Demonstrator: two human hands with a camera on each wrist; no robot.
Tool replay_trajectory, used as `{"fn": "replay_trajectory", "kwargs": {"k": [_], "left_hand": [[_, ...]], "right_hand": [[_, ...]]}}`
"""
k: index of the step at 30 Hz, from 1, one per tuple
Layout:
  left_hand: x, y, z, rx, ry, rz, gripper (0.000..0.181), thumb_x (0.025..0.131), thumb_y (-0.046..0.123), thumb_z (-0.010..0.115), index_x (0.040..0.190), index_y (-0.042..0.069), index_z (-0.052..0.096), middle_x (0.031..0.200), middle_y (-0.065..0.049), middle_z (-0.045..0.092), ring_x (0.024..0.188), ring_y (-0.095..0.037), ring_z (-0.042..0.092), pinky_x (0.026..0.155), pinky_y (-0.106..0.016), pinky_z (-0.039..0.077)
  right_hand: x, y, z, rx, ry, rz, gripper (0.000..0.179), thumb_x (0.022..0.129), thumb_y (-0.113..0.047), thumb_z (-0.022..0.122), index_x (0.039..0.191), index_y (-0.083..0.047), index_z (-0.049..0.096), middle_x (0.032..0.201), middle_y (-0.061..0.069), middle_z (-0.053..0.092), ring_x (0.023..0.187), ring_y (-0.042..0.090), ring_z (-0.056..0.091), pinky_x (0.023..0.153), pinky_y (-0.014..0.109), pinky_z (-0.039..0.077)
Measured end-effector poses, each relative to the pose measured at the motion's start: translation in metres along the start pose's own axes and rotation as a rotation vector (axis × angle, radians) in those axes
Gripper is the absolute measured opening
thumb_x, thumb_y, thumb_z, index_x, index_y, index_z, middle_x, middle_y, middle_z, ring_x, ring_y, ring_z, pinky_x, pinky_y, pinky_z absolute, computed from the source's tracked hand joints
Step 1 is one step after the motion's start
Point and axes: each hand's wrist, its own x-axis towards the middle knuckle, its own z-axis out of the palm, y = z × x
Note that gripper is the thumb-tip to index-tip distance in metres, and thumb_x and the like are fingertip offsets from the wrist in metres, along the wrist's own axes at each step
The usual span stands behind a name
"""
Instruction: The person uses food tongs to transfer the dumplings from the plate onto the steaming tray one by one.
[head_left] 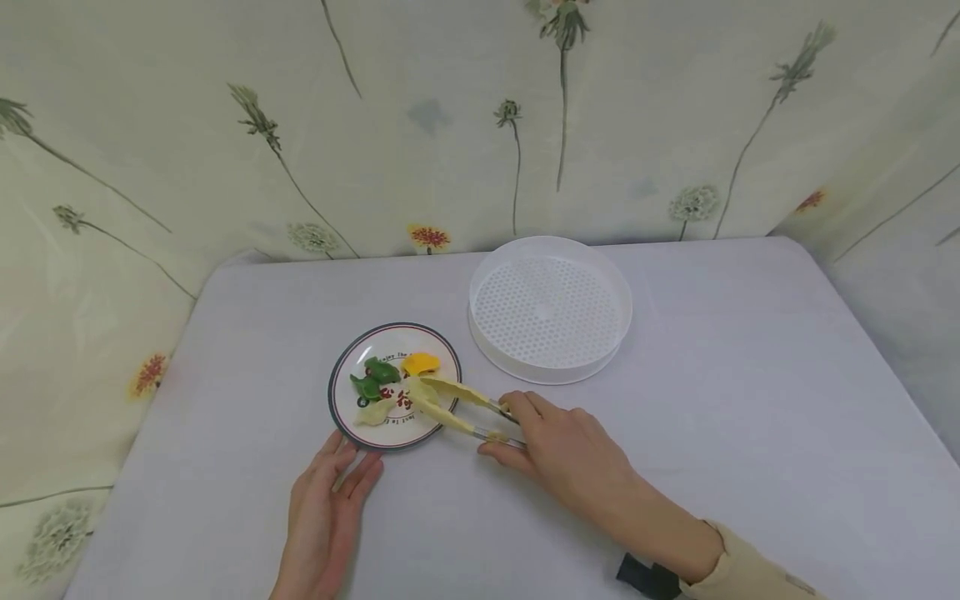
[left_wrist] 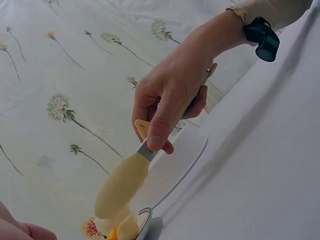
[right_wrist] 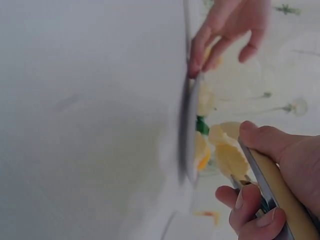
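Note:
In the head view, my right hand (head_left: 573, 454) grips a pair of tongs (head_left: 468, 393) with cream tips and metal shanks. The tips reach over the plate (head_left: 341, 367), on either side of a pale dumpling (head_left: 420, 393); I cannot tell whether they squeeze it. Two green dumplings (head_left: 382, 370), a yellow dumpling (head_left: 420, 363) and another pale dumpling (head_left: 375, 412) lie around it. My left hand (head_left: 326, 508) touches the plate's near left rim with loosely bent fingers. In the right wrist view, the left fingertips (right_wrist: 195, 67) are right at the rim.
A round white perforated tray (head_left: 551, 312) with a raised rim stands behind and right of the plate, near the table's far edge. A white cloth (head_left: 750, 375) covers the table. Floral fabric (head_left: 450, 125) hangs behind it.

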Motion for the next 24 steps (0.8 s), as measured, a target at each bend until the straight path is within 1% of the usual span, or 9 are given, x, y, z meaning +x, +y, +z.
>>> {"fn": "replay_trajectory", "kwargs": {"k": [2,6,10,14,17,20,24], "left_hand": [[0.000,0.000,0.000,-0.004,0.001,-0.002,0.072,0.115,0.025,0.040,0.174,0.008,0.002,0.181,-0.012,0.004,0.153,-0.029,0.037,0.116,-0.019,0.052],[0.000,0.000,0.001,-0.003,0.010,-0.011,0.073,0.115,0.025,0.040,0.174,0.009,0.000,0.181,-0.012,0.004,0.154,-0.030,0.036,0.119,-0.021,0.051],[0.001,0.001,0.002,-0.006,0.021,-0.016,0.073,0.115,0.025,0.040,0.174,0.010,0.000,0.181,-0.012,0.004,0.154,-0.030,0.036,0.123,-0.024,0.048],[0.002,0.001,0.002,-0.010,0.023,-0.021,0.073,0.115,0.025,0.040,0.174,0.010,0.000,0.181,-0.012,0.006,0.154,-0.029,0.036,0.125,-0.026,0.047],[0.002,0.001,0.002,-0.014,0.023,-0.020,0.073,0.114,0.025,0.040,0.174,0.010,0.001,0.181,-0.012,0.006,0.153,-0.029,0.037,0.124,-0.026,0.048],[0.002,0.001,0.001,-0.019,0.023,-0.017,0.073,0.114,0.024,0.040,0.174,0.010,0.002,0.181,-0.012,0.005,0.152,-0.029,0.037,0.122,-0.024,0.049],[0.001,0.001,0.001,-0.021,0.020,-0.016,0.073,0.114,0.023,0.040,0.174,0.009,0.001,0.181,-0.011,0.005,0.152,-0.029,0.038,0.120,-0.023,0.051]], "right_hand": [[0.000,0.003,-0.009,0.023,0.015,0.018,0.049,0.093,-0.054,0.080,0.114,-0.014,0.063,0.082,-0.007,0.055,0.057,0.005,0.038,0.047,0.015,0.030],[0.000,0.014,-0.025,0.041,0.056,0.056,0.048,0.093,-0.052,0.080,0.116,-0.013,0.062,0.087,-0.004,0.059,0.058,0.005,0.039,0.047,0.015,0.031],[0.001,0.030,-0.033,0.005,0.149,0.051,0.052,0.092,-0.048,0.083,0.119,-0.008,0.064,0.093,0.001,0.069,0.059,0.007,0.045,0.047,0.018,0.036],[0.002,0.048,-0.036,-0.026,0.215,0.054,0.051,0.091,-0.042,0.085,0.118,-0.004,0.063,0.094,0.006,0.072,0.060,0.011,0.049,0.048,0.021,0.039],[0.002,0.058,-0.035,-0.035,0.231,0.064,0.050,0.091,-0.040,0.086,0.115,-0.003,0.063,0.088,0.007,0.070,0.058,0.011,0.046,0.047,0.020,0.036],[0.001,0.064,-0.032,-0.046,0.240,0.066,0.048,0.090,-0.040,0.087,0.110,-0.003,0.064,0.078,0.004,0.064,0.057,0.011,0.044,0.046,0.020,0.035],[0.000,0.068,-0.028,-0.048,0.215,0.090,0.047,0.089,-0.040,0.088,0.104,-0.004,0.062,0.072,0.002,0.056,0.057,0.012,0.043,0.047,0.022,0.035]]}}
